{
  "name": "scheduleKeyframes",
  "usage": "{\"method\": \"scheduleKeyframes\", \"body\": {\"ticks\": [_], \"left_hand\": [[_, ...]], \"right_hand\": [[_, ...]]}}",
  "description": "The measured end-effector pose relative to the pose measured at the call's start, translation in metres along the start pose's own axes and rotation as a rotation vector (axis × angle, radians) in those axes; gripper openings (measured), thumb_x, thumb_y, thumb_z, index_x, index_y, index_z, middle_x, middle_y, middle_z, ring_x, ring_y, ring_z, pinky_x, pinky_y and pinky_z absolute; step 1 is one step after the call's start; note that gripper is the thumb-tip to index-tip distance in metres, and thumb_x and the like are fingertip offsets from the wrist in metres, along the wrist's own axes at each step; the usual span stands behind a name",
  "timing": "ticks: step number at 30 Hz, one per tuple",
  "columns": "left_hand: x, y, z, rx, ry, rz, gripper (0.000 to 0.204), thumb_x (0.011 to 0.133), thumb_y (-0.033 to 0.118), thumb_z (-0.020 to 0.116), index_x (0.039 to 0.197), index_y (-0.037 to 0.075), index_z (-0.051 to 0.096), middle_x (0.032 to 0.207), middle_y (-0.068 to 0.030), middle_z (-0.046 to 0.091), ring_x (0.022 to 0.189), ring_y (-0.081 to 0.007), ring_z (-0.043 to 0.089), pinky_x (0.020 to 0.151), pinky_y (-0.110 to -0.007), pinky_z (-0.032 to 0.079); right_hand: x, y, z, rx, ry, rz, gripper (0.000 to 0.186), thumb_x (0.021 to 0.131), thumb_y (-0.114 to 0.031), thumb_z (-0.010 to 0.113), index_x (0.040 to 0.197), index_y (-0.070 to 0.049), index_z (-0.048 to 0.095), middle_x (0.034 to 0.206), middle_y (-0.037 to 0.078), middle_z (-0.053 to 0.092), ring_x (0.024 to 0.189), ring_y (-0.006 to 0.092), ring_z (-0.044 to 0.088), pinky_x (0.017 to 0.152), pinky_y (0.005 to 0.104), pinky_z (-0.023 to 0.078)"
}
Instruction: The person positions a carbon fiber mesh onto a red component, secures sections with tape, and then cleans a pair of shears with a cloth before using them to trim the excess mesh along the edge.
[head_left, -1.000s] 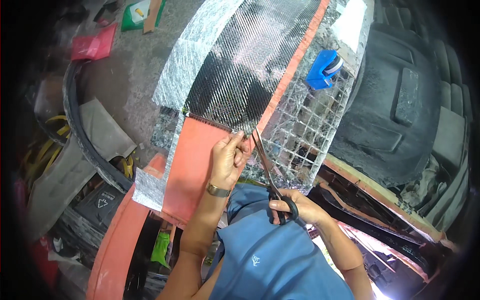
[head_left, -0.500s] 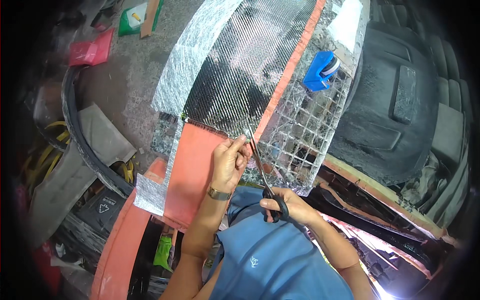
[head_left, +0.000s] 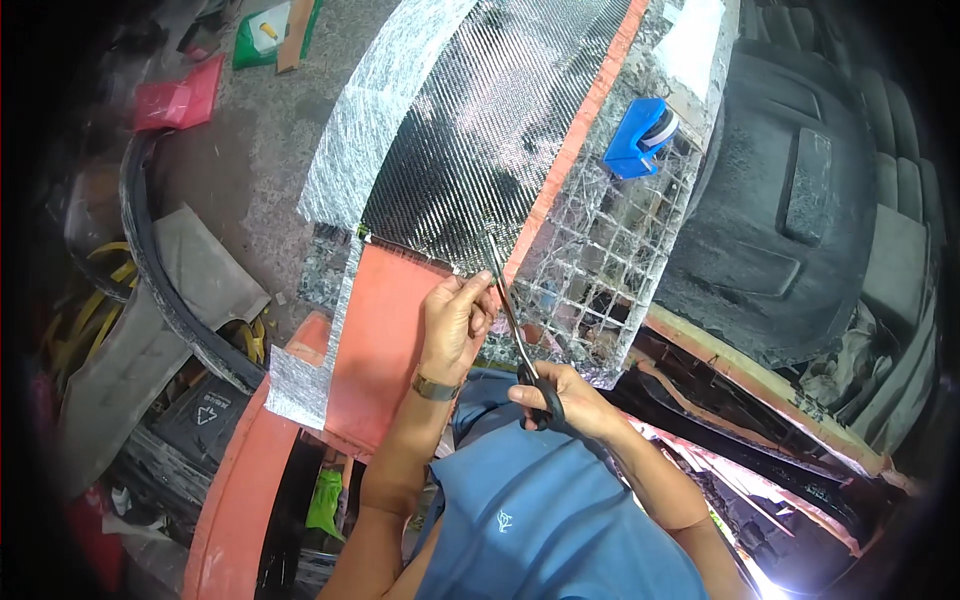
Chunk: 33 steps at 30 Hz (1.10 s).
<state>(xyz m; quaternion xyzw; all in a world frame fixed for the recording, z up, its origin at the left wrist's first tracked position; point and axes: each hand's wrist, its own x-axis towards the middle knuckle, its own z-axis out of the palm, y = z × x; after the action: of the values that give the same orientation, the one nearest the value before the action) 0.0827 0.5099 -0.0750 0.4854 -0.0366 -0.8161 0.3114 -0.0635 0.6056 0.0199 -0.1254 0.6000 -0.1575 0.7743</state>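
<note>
The woven cloth (head_left: 485, 120) is black with a shiny, silvery diagonal weave, pretty carbon-fibre looking. It's one long strip laid over the orange panel (head_left: 385, 330), which is bare below it and shows as a thin band down its right side. The near edge runs crosswise, looks kinda frayed, and is pinched close to the right corner. The scissors (head_left: 515, 332) have long slim metal blades and black loop handles. They're held by the handles, pointing away and leaning a bit left, tips at the cloth near that same corner. Can't tell the blade gap.
</note>
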Motion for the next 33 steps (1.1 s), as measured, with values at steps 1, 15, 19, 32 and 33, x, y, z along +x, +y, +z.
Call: {"method": "scheduleKeyframes", "body": {"ticks": [1, 15, 19, 32, 33], "left_hand": [[0.000, 0.000, 0.000, 0.005, -0.002, 0.008, 0.019, 0.095, 0.014, 0.062, 0.080, 0.004, 0.056, 0.062, -0.0043, 0.058, 0.039, -0.0069, 0.040, 0.037, -0.022, 0.031], [0.000, 0.000, 0.001, -0.032, 0.006, 0.015, 0.015, 0.091, 0.008, 0.065, 0.081, 0.000, 0.057, 0.062, -0.0075, 0.060, 0.039, -0.0065, 0.044, 0.038, -0.019, 0.033], [0.000, 0.000, 0.001, 0.048, 0.011, 0.029, 0.022, 0.094, 0.014, 0.063, 0.075, 0.003, 0.056, 0.060, -0.0051, 0.058, 0.040, -0.0070, 0.043, 0.038, -0.022, 0.033], [-0.001, 0.000, 0.003, 0.085, 0.014, 0.056, 0.022, 0.093, 0.015, 0.064, 0.075, 0.004, 0.056, 0.060, -0.0054, 0.059, 0.040, -0.0061, 0.043, 0.038, -0.021, 0.033], [-0.001, 0.001, 0.005, 0.097, 0.017, 0.062, 0.023, 0.093, 0.015, 0.064, 0.075, 0.004, 0.056, 0.060, -0.0055, 0.059, 0.040, -0.0060, 0.043, 0.038, -0.020, 0.033]], "right_hand": [[0.001, 0.001, -0.001, -0.002, 0.001, -0.001, 0.043, 0.084, -0.043, 0.074, 0.089, -0.004, 0.056, 0.067, 0.003, 0.060, 0.060, 0.0108, 0.062, 0.056, 0.0239, 0.045], [0.011, -0.002, 0.000, -0.014, 0.039, -0.053, 0.046, 0.082, -0.046, 0.076, 0.082, -0.004, 0.055, 0.065, 0.002, 0.056, 0.055, 0.0101, 0.059, 0.051, 0.0228, 0.044], [0.015, 0.000, -0.001, -0.005, 0.041, -0.075, 0.048, 0.081, -0.046, 0.077, 0.081, -0.004, 0.054, 0.064, 0.002, 0.055, 0.053, 0.0092, 0.057, 0.049, 0.0220, 0.044], [0.016, 0.002, 0.001, -0.052, 0.088, -0.100, 0.047, 0.082, -0.048, 0.076, 0.076, -0.007, 0.055, 0.059, 0.000, 0.053, 0.052, 0.0079, 0.055, 0.048, 0.0224, 0.041], [0.015, 0.001, 0.002, -0.055, 0.097, -0.097, 0.047, 0.082, -0.048, 0.076, 0.076, -0.007, 0.055, 0.059, 0.000, 0.053, 0.052, 0.0079, 0.055, 0.047, 0.0225, 0.041]]}}
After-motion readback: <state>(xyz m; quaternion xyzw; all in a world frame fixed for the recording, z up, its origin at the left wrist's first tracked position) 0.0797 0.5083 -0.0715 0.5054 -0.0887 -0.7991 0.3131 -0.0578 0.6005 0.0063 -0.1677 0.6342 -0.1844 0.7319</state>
